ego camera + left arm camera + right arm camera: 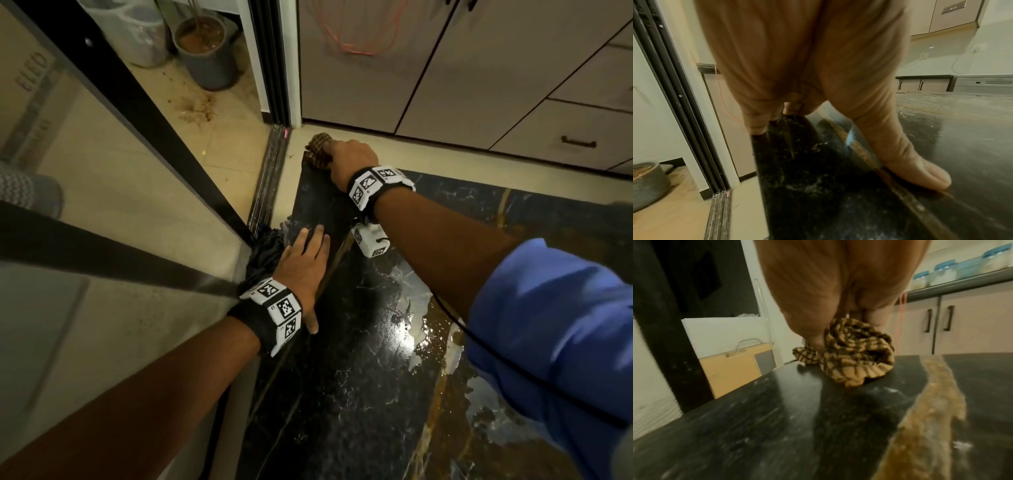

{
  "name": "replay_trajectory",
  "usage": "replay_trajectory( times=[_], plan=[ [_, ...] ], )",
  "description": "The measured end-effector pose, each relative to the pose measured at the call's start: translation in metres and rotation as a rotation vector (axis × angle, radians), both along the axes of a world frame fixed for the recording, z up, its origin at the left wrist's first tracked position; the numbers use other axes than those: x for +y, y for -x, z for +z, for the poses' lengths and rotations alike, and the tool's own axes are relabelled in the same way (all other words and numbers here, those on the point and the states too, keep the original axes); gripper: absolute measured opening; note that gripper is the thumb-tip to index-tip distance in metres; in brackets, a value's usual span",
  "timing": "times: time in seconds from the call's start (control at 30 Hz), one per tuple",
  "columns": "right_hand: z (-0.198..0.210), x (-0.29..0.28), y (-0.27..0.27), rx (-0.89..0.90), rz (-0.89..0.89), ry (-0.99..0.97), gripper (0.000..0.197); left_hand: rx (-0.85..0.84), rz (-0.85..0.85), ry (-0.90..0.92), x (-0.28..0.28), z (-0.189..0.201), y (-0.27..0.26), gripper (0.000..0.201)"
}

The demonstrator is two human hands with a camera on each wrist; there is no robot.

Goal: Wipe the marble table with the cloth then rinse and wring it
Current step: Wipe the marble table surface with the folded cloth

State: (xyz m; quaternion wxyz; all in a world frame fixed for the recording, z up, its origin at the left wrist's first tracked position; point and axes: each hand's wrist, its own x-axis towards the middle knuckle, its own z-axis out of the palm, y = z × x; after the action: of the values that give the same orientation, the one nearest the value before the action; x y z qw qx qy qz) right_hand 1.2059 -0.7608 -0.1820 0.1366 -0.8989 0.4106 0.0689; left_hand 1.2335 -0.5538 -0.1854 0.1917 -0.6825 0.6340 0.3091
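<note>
The black marble table [359,377] with gold and white veins fills the lower right of the head view. At its far corner my right hand [349,164] grips a bunched yellow-and-brown checked cloth [320,152] and presses it onto the marble. The right wrist view shows the cloth [855,353] crumpled under my curled fingers on the table [777,418]. My left hand [301,260] lies flat on the table's left edge with straight fingers. Seen from the left wrist, its thumb [910,162] and fingertips [756,123] press the marble [818,186].
A glass sliding door with a black frame [144,113] and its floor track [270,178] run along the table's left. A grey plant pot [205,51] stands beyond it. Beige cabinets [479,85] lie past the far corner. A dark folded umbrella [263,253] leans beside my left hand.
</note>
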Motion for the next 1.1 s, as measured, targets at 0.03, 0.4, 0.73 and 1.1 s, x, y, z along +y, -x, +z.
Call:
replay_trajectory(
  times=[0.03,0.4,0.73,1.1],
  plan=[
    [0.003,-0.003,0.004,0.007,-0.029,-0.005,0.036,0.001,0.002,0.001,0.001,0.0,-0.001,0.164],
    [-0.006,0.066,0.036,0.033,0.29,0.014,0.052,-0.015,-0.024,-0.029,-0.001,0.003,0.0,0.163],
    [0.011,-0.004,0.079,0.127,-0.247,0.081,0.023,0.011,-0.043,-0.028,0.0,0.001,-0.004,0.16],
    [-0.009,0.074,0.091,0.092,0.08,0.038,0.062,-0.025,-0.048,-0.027,-0.001,0.001,-0.002,0.163]
  ],
)
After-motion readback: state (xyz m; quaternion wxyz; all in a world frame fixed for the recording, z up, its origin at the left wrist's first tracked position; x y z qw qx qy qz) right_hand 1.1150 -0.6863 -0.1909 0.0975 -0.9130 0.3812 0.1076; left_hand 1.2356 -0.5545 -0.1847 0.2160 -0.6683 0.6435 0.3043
